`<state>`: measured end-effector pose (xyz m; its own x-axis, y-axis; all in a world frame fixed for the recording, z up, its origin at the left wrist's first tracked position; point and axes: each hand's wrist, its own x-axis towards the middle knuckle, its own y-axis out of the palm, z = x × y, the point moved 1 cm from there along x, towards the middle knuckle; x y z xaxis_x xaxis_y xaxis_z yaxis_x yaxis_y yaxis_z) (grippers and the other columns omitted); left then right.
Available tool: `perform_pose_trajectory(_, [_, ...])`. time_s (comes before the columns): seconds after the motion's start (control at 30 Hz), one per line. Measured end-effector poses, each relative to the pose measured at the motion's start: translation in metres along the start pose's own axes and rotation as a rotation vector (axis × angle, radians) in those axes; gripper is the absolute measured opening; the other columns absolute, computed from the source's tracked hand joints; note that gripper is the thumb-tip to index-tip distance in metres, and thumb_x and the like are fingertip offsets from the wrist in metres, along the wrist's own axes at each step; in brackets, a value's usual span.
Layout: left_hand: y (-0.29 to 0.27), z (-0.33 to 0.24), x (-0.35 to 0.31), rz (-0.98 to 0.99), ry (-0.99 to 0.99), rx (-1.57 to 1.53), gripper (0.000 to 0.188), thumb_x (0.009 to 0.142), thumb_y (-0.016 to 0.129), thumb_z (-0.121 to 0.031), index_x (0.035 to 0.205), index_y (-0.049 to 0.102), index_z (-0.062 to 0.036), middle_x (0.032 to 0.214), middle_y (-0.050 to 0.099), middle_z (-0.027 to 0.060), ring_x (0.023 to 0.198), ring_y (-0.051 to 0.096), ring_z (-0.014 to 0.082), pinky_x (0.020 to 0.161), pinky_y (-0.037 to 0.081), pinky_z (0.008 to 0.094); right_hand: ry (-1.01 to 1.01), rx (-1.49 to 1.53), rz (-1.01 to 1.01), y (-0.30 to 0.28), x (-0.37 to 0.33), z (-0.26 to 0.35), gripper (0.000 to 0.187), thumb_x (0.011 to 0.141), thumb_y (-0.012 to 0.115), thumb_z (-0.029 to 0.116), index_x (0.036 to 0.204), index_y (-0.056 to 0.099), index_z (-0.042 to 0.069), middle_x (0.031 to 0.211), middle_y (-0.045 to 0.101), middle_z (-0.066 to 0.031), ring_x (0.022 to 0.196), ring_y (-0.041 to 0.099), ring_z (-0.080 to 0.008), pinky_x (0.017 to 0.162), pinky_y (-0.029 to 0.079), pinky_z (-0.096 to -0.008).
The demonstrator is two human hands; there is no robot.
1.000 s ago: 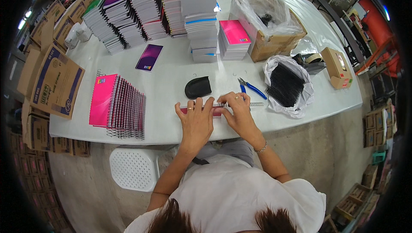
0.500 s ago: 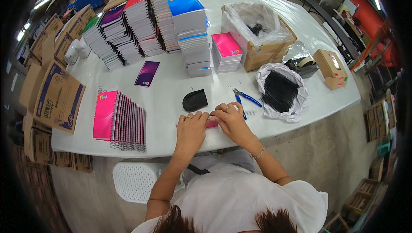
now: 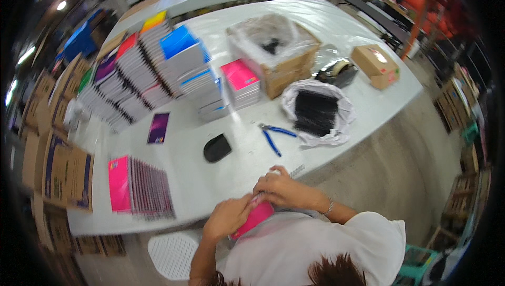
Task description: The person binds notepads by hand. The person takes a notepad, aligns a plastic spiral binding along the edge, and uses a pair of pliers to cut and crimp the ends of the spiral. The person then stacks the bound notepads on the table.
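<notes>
Fingers of the left hand (image 3: pixel 229 216) lie close together and nearly straight, reaching rightward along the upper edge of a pink notebook (image 3: pixel 256 217). The right hand (image 3: pixel 284 188) is bent over the far end of that edge, its fingers curled and 1 of them lifted; blur hides whether thumb and fingertip pinch the binding, so I cannot tell. Both wrists angle inward and the 2 hands nearly meet. The notebook is tilted, close against the person's white shirt (image 3: pixel 305 244), at the near side of the white table (image 3: pixel 194 181). Past the right hand, a length of spiral wire (image 3: pixel 298 170) sticks out.

Compared with 0.5 s ago, much more of the pink cover shows, and the hands have drawn back toward the body. The blue-handled cutters (image 3: pixel 272 144), then right beside the right hand, now lie well apart from it, near the black pouch-like piece (image 3: pixel 217 148). The view has also turned, and the table slants more steeply.
</notes>
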<state>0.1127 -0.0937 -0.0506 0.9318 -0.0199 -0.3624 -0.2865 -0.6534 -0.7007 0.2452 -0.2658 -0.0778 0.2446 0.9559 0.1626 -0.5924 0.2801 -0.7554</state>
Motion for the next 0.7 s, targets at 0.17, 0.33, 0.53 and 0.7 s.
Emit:
perform_pose_trajectory(0.17, [0.016, -0.003, 0.002, 0.178, 0.007, -0.046, 0.042, 0.103, 0.048, -0.038, 0.135, 0.059, -0.0116, 0.101, 0.070, 0.0269, 0.091, 0.065, 0.0492, 0.082, 0.050, 0.0535, 0.092, 0.235, 0.152, 0.003, -0.019, -0.003, 0.020, 0.088, 0.075, 0.020, 0.103, 0.067, 0.011, 0.099, 0.069, -0.0016, 0.100, 0.063, -0.0220, 0.108, 0.030, -0.0465])
perform_pose_trajectory(0.33, [0.033, 0.003, 0.011, 0.235, 0.029, -0.071, 0.041, 0.104, 0.049, -0.042, 0.130, 0.059, -0.0125, 0.097, 0.070, 0.0283, 0.096, 0.063, 0.0514, 0.083, 0.048, 0.0572, 0.057, 0.254, 0.074, 0.022, -0.034, -0.014, 0.014, 0.086, 0.073, 0.019, 0.095, 0.069, 0.008, 0.093, 0.071, -0.0071, 0.094, 0.066, -0.0246, 0.101, 0.032, -0.0454])
perform_pose_trajectory(0.53, [0.038, 0.006, 0.016, 0.295, -0.026, -0.066, 0.046, 0.104, 0.049, -0.045, 0.131, 0.058, -0.0092, 0.103, 0.068, 0.0262, 0.097, 0.063, 0.0455, 0.087, 0.049, 0.0490, 0.152, 0.213, 0.209, 0.023, -0.035, -0.011, 0.014, 0.092, 0.068, 0.021, 0.094, 0.067, 0.007, 0.094, 0.069, -0.0073, 0.099, 0.064, -0.0250, 0.102, 0.032, -0.0480])
perform_pose_trajectory(0.7, [0.036, -0.011, 0.020, 0.344, -0.026, -0.077, 0.063, 0.105, 0.043, -0.054, 0.149, 0.048, -0.0096, 0.135, 0.061, 0.0280, 0.131, 0.053, 0.0433, 0.111, 0.039, 0.0430, 0.190, 0.205, 0.184, 0.036, -0.044, -0.019, 0.012, 0.090, 0.069, 0.017, 0.093, 0.064, 0.007, 0.093, 0.067, -0.0068, 0.099, 0.063, -0.0250, 0.101, 0.031, -0.0489])
